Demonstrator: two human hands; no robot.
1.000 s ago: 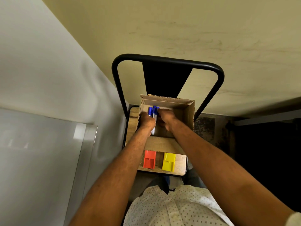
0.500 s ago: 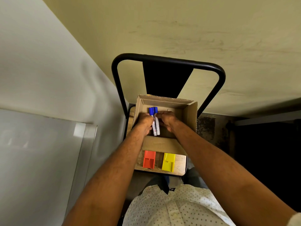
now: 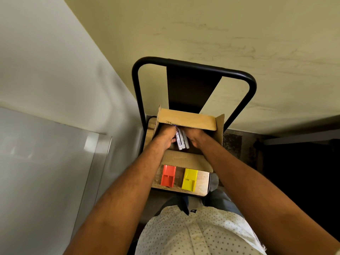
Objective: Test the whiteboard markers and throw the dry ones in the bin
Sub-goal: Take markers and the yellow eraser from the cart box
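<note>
- Now the cardboard box (image 3: pixel 185 118) sits tilted nearer than a second ago; its flap hides the blue caps.
- Both hands went deeper inside: left hand (image 3: pixel 166 138) and right hand (image 3: pixel 196 138) each clench the markers (image 3: pixel 182 140), smooth white barrels, side by side.
- Testing seems not yet begun.

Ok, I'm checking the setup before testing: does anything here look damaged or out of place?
Only a small thing: the cardboard box has a ragged, torn edge on its far flap, near the left hand. The markers lie together between both hands, and the orange tray and yellow tray sit side by side.
</note>
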